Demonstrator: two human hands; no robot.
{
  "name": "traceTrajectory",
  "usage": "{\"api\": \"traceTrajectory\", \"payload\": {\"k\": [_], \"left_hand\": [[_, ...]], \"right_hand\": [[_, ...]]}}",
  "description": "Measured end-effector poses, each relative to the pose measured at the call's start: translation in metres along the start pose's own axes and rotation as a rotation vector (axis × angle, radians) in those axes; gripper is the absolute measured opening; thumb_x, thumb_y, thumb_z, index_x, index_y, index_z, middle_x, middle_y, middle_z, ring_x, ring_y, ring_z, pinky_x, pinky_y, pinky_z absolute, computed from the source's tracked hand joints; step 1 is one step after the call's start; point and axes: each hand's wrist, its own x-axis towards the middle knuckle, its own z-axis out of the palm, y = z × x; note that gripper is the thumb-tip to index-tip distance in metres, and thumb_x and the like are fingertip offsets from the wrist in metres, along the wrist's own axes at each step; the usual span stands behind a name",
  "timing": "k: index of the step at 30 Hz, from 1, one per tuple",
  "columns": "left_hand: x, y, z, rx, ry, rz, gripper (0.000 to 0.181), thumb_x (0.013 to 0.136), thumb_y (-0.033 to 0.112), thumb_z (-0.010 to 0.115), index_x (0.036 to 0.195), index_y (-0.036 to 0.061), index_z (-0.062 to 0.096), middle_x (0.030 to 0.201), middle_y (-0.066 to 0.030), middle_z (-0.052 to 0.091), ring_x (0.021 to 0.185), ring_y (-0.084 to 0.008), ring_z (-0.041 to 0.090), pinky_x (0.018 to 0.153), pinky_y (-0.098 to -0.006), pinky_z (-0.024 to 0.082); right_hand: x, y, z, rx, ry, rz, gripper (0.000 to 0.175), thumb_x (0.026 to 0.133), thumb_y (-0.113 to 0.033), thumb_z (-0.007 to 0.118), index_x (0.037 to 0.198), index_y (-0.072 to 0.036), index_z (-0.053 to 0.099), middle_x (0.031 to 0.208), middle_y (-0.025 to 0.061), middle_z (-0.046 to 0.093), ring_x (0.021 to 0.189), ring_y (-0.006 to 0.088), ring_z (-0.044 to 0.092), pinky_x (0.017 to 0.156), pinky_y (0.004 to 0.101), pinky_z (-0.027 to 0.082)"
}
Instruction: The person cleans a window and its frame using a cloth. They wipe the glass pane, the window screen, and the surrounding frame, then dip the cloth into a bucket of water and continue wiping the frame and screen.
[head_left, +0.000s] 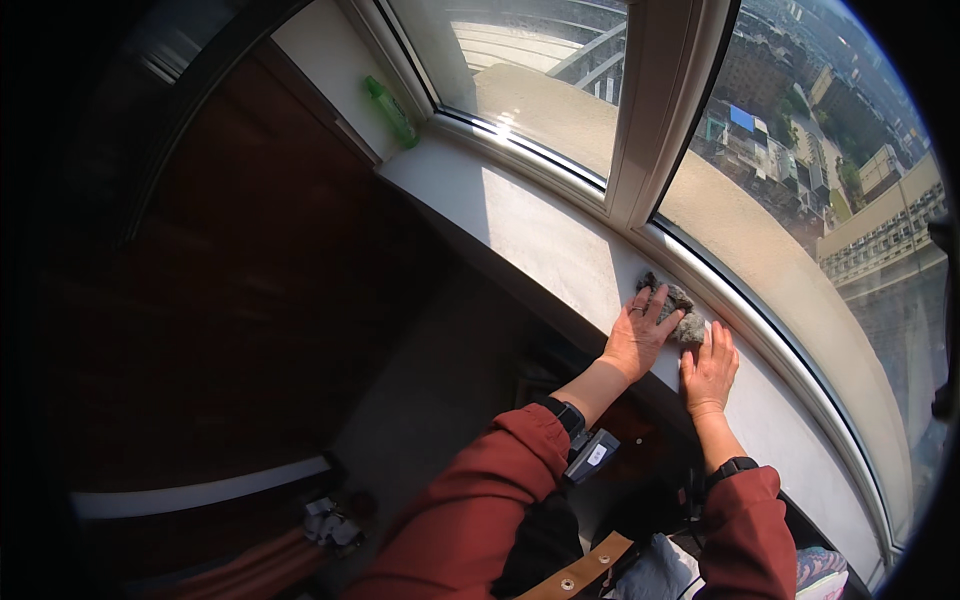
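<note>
A crumpled grey cloth (681, 316) lies on the white window sill (555, 244), close to the window frame. My left hand (639, 330), with a ring on one finger, rests on the cloth and presses it against the sill; whether the fingers grip it cannot be told. Just to the right, my right hand (709, 369) lies flat on the sill with its fingertips beside the cloth's edge, holding nothing. Both wrists wear black straps below red sleeves.
A green plastic bottle (392, 112) is at the sill's far left corner. Window panes in a white frame (637, 112) rise behind the sill. Below the sill, near my body, are a tan strap with snaps (585, 571) and a grey-blue plastic bag (654, 570).
</note>
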Motion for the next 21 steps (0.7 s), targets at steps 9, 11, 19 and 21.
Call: {"api": "traceTrajectory", "payload": {"k": [9, 11, 19, 21], "left_hand": [[-0.007, -0.196, -0.077, 0.274, 0.025, -0.36, 0.051, 0.08, 0.008, 0.054, 0.129, 0.021, 0.047, 0.138, -0.0135, 0.031, 0.129, -0.0335, 0.028, 0.108, -0.0441, 0.023], [-0.004, -0.235, -0.086, 0.293, 0.029, -0.344, 0.059, 0.08, 0.016, 0.059, 0.134, 0.0217, 0.039, 0.139, -0.0135, 0.027, 0.129, -0.0331, 0.027, 0.107, -0.0449, 0.023], [0.039, -0.375, -0.139, 0.347, -0.082, -0.587, 0.06, 0.086, 0.029, 0.051, 0.141, 0.0191, 0.029, 0.144, -0.0172, 0.02, 0.133, -0.0386, 0.02, 0.11, -0.0485, 0.017], [0.052, -0.392, -0.147, 0.32, -0.103, -0.653, 0.059, 0.088, 0.03, 0.05, 0.142, 0.0194, 0.027, 0.146, -0.0172, 0.018, 0.134, -0.0387, 0.018, 0.11, -0.0486, 0.016]], "right_hand": [[0.015, -0.056, -0.007, 0.11, -0.023, 0.144, 0.053, 0.087, -0.028, 0.055, 0.132, -0.006, 0.038, 0.14, 0.0132, 0.033, 0.134, 0.0313, 0.024, 0.108, 0.0448, 0.02], [0.034, -0.101, -0.002, 0.119, 0.01, -0.026, 0.055, 0.088, -0.031, 0.054, 0.133, -0.004, 0.037, 0.142, 0.014, 0.031, 0.136, 0.03, 0.022, 0.109, 0.0463, 0.018], [0.085, -0.192, 0.013, 0.047, -0.114, 0.053, 0.058, 0.081, -0.036, 0.061, 0.13, -0.009, 0.046, 0.142, 0.0098, 0.034, 0.133, 0.0251, 0.028, 0.107, 0.0486, 0.023], [0.083, -0.19, 0.011, 0.027, -0.029, -0.01, 0.057, 0.08, -0.035, 0.061, 0.129, -0.009, 0.047, 0.141, 0.01, 0.035, 0.132, 0.0252, 0.029, 0.106, 0.0487, 0.024]]}}
